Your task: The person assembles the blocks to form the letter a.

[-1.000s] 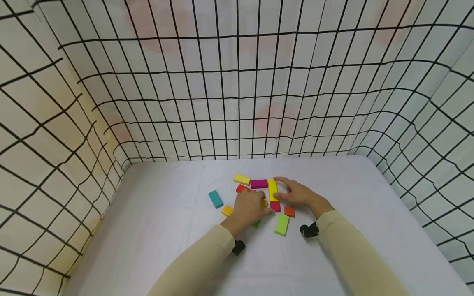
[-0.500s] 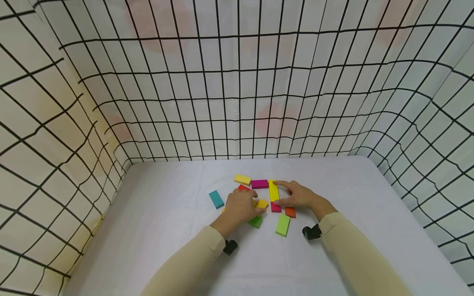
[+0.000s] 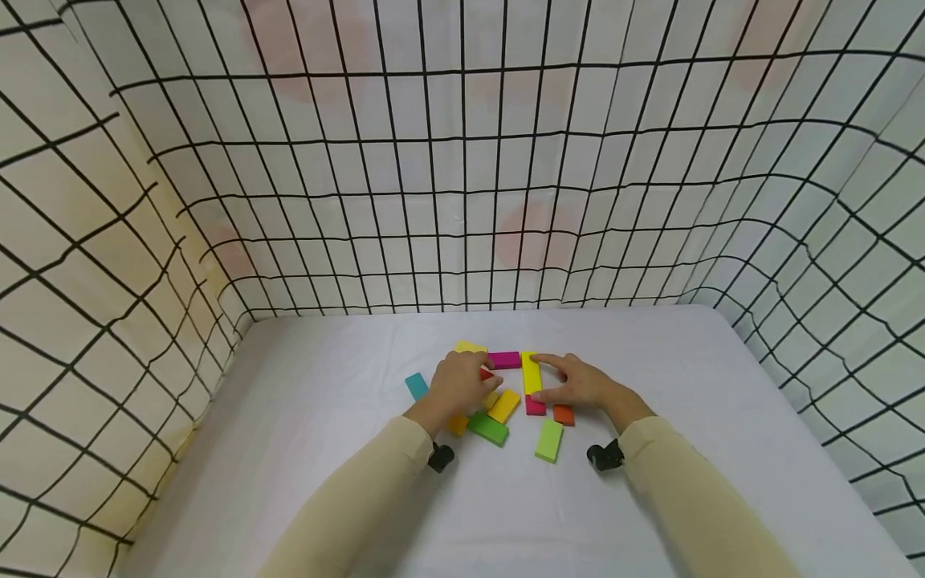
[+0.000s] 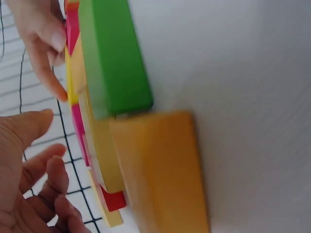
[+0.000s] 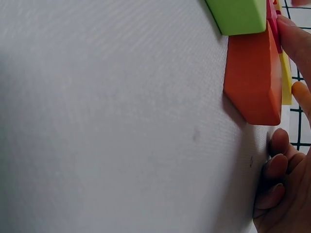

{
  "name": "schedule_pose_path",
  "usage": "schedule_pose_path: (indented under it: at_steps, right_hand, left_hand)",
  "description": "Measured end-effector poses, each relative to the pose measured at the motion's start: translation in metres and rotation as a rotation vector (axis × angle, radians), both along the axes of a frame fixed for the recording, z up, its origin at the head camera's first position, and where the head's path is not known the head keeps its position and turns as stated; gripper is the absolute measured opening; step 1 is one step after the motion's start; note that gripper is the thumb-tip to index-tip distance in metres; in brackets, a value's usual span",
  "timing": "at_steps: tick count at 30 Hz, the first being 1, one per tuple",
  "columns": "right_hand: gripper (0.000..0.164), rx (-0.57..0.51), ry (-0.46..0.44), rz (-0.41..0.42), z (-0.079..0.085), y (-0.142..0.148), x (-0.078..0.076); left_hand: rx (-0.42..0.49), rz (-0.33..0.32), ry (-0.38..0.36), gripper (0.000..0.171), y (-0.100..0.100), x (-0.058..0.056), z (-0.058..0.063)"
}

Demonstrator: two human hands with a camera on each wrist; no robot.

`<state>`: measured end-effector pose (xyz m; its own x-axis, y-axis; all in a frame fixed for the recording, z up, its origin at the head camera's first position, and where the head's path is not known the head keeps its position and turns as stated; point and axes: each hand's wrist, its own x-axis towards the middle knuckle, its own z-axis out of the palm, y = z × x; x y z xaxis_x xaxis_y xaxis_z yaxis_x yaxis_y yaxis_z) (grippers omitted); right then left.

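Observation:
My left hand point(image 3: 457, 385) is over the left part of a group of coloured wooden blocks, close to a red block point(image 3: 486, 374). In the left wrist view its thumb and loosely bent fingers point(image 4: 57, 170) stand apart, nothing between them. My right hand point(image 3: 581, 384) reaches in from the right, index fingertip at the far end of a bright yellow block point(image 3: 531, 374), thumb where it meets a pink block point(image 3: 535, 407). Its other fingers curl loosely beside an orange block point(image 5: 252, 73). Left of the yellow block lies a magenta block point(image 3: 504, 360).
Nearer lie a green block point(image 3: 489, 429), a yellow-orange block point(image 3: 504, 406), an amber block point(image 4: 163, 170) and a lime block point(image 3: 549, 441). A teal block point(image 3: 415, 385) and a pale yellow block point(image 3: 470, 347) lie left and behind. Black wire mesh point(image 3: 462, 193) surrounds the white table point(image 3: 303, 385).
My left hand has moved left and away from the pink block to the red block, uncovering the green and yellow-orange blocks. My right thumb has slid down to the pink block's edge.

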<state>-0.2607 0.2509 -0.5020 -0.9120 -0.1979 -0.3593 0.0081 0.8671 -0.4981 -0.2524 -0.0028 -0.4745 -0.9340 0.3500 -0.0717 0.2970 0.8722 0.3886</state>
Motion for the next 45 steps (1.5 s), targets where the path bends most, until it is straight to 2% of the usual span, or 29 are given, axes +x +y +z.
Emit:
schedule_pose_path:
  at_steps: [2, 6, 11, 18, 23, 32, 45]
  right_hand:
    - [0.094, 0.002, 0.001, -0.001, 0.000, -0.001, -0.001]
    - [0.094, 0.001, -0.003, -0.008, -0.001, -0.003, -0.002]
    - [0.094, 0.002, -0.006, -0.024, -0.001, -0.002, -0.001]
    - [0.092, 0.009, -0.013, -0.021, -0.001, -0.005, 0.000]
    - [0.090, 0.027, 0.006, -0.014, -0.001, -0.004, -0.001]
    - [0.092, 0.055, 0.006, 0.012, 0.001, -0.002, -0.001]
    - [0.092, 0.079, 0.001, 0.039, 0.003, -0.002, -0.003]
  left_hand:
    - [0.015, -0.010, 0.001, 0.033, -0.002, -0.008, 0.000]
    - [-0.039, -0.027, 0.041, 0.026, -0.001, -0.023, -0.004]
    - [-0.098, -0.030, 0.092, 0.027, 0.006, -0.034, -0.010]
    - [-0.148, 0.020, 0.069, 0.031, 0.012, -0.037, -0.009]
    - [-0.131, 0.042, 0.068, 0.031, 0.013, -0.041, -0.006]
    - [-0.090, 0.084, -0.016, 0.034, 0.016, -0.048, -0.011]
    - [-0.115, 0.053, -0.032, 0.034, 0.014, -0.054, -0.012]
